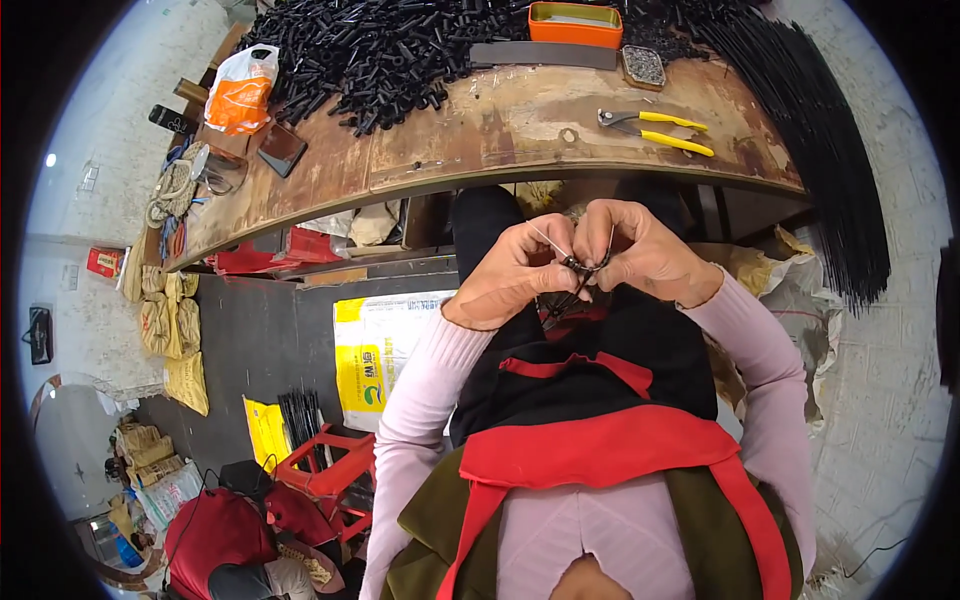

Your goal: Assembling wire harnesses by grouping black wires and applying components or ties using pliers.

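Observation:
Above my lap, just in front of the table edge, my two hands work close together. My left hand [515,275] is closed, pinching a small black part [574,266] between thumb and fingertips. My right hand [645,255] is closed too, with thumb and forefinger on a thin silvery wire [611,240] that meets the black part. Another length of the wire slants up past my left fingers. Thin dark rods [553,308] hang below the black part toward my lap; they look joined to it, but my fingers partly hide the joint.
On the wooden table [480,130] lie a heap of black tubular parts [370,60], yellow-handled pliers [660,130], an orange tin [575,24], a small clear box [643,67] and a phone [282,150]. Long black rods [830,160] overhang the right end. Another person [220,545] sits lower left.

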{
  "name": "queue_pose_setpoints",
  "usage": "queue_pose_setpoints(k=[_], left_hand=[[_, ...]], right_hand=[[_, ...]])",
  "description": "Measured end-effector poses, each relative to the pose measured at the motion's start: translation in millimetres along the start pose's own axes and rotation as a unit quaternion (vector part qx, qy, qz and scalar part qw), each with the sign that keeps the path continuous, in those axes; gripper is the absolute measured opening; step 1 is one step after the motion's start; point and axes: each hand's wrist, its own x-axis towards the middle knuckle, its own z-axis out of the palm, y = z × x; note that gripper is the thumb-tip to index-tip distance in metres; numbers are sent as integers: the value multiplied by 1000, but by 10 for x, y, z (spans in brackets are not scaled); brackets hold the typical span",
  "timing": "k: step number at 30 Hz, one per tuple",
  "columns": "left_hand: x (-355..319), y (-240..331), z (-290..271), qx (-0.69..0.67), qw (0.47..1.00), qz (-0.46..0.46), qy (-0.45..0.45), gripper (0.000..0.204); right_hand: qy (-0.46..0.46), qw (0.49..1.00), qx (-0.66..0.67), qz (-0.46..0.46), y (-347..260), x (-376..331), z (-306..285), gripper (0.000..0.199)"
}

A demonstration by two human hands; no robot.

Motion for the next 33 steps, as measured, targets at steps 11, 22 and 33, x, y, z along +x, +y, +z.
queue_pose_setpoints(k=[11,22,33], left_hand=[[-43,54,50,287,954,51,67,15],[347,-207,48,194,977,33,87,11],[437,-194,20,190,978,-31,87,13]], right_hand=[[54,979,-161,-110,-9,-134,-83,26],[24,889,393,-235,-593,416,-1489,53],[-7,865,463,-193,-421,580,-1907,52]])
